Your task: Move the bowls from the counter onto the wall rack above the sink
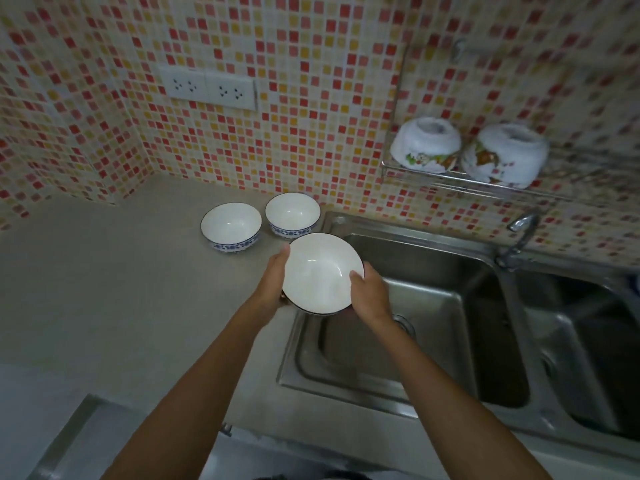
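Note:
I hold a white bowl point(320, 270) with a dark rim between both hands, above the counter's edge by the sink. My left hand point(272, 282) grips its left side and my right hand point(369, 296) grips its right side. Two more white bowls with blue patterned bases stand upright on the counter behind it: one on the left point(231, 226) and one on the right point(292, 214). On the wire wall rack point(450, 180) at the upper right, two floral bowls lie upside down, one on the left point(426, 144) and one on the right point(504, 154).
A steel double sink point(433, 306) fills the right side, with a tap point(523, 233) at its back edge under the rack. A double wall socket point(209, 86) sits on the mosaic tile wall. The beige counter point(104, 271) stretches to the left.

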Tool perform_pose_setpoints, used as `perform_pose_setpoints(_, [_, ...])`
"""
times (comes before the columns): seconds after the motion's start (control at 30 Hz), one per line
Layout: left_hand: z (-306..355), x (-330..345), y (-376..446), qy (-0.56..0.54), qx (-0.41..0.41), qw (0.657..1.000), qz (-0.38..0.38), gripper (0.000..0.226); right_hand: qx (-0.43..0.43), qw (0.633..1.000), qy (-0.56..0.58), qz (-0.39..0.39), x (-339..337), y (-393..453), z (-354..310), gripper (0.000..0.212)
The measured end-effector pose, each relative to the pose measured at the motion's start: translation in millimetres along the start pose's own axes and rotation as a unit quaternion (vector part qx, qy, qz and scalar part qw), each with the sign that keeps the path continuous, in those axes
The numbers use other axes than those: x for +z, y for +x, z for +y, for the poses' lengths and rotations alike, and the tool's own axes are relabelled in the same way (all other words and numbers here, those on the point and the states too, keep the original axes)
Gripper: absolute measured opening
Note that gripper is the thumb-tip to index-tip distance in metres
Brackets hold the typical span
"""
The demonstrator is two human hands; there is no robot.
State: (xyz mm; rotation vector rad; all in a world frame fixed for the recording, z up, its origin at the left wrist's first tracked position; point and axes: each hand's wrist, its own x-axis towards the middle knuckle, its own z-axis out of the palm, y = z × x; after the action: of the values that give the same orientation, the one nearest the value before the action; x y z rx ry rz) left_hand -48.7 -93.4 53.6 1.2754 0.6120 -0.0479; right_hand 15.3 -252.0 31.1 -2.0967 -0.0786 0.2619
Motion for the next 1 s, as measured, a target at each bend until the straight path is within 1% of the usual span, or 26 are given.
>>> perform_pose_setpoints(0.1, [21.6, 42.3, 1.5, -0.013, 0.045, 0.998, -0.032, 0.048, -0.011, 0.999, 0.017, 0.033, -42.1, 11.8, -6.2, 0.025])
perform_pose_setpoints(0.17, [34.6, 70.8, 3.4, -0.026, 0.066, 0.997, -0.020, 0.039, -0.027, 0.998, 0.024, 0.048, -70.2, 16.9, -11.6, 0.028])
perform_pose_setpoints(0.23, [47.3, 96.5, 3.6, -0.040, 0.081, 0.996, -0.016, 0.030, -0.055, 0.996, 0.019, 0.064, -98.2, 20.8, -17.7, 0.032])
perform_pose_setpoints(0.33, [65.5, 125.6, 5.8, -0.040, 0.107, 0.993, -0.025, 0.027, -0.119, 0.988, 0.018, 0.098, -139.1, 24.4, -29.7, 0.037])
perform_pose_setpoints(0.4, [79.0, 139.0, 8.1, -0.047, 0.121, 0.991, -0.024, 0.028, -0.165, 0.975, 0.014, 0.146, -164.8, 31.1, -36.7, 0.041])
perform_pose_setpoints(0.5, [100.0, 159.6, 9.6, -0.034, 0.155, 0.986, -0.047, 0.028, -0.235, 0.938, -0.026, 0.253, -202.1, 51.6, -42.4, 0.036])
perform_pose_setpoints(0.57, [114.0, 173.3, 6.6, -0.030, 0.174, 0.983, -0.058, 0.026, -0.253, 0.925, -0.050, 0.280, -221.5, 71.5, -41.5, 0.034])
perform_pose_setpoints(0.63, [127.9, 184.7, 7.4, -0.020, 0.201, 0.979, -0.040, 0.026, -0.254, 0.920, -0.089, 0.283, -236.5, 93.2, -39.8, 0.037])
perform_pose_setpoints(0.7, [141.5, 193.1, 12.6, 0.004, 0.223, 0.975, -0.017, 0.028, -0.246, 0.917, -0.158, 0.271, -246.6, 111.8, -38.4, 0.050])
perform_pose_setpoints(0.77, [155.5, 200.3, 19.2, 0.015, 0.253, 0.967, 0.003, 0.037, -0.224, 0.915, -0.227, 0.245, -253.0, 126.6, -33.7, 0.065])
perform_pose_setpoints(0.83, [169.5, 209.1, 29.0, 0.038, 0.271, 0.962, 0.003, 0.050, -0.202, 0.912, -0.285, 0.216, -253.2, 136.4, -23.1, 0.075])
perform_pose_setpoints(0.87, [176.6, 214.0, 32.7, 0.050, 0.291, 0.955, 0.005, 0.052, -0.205, 0.899, -0.323, 0.214, -251.3, 138.2, -18.0, 0.077])
perform_pose_setpoints(0.93, [191.2, 224.0, 38.4, 0.080, 0.328, 0.941, 0.016, 0.047, -0.227, 0.865, -0.385, 0.229, -245.9, 142.4, -10.0, 0.081])
perform_pose_setpoints(1.0, [203.8, 234.2, 44.7, 0.108, 0.352, 0.929, 0.028, 0.041, -0.237, 0.849, -0.398, 0.254, -243.5, 147.0, -7.2, 0.078])
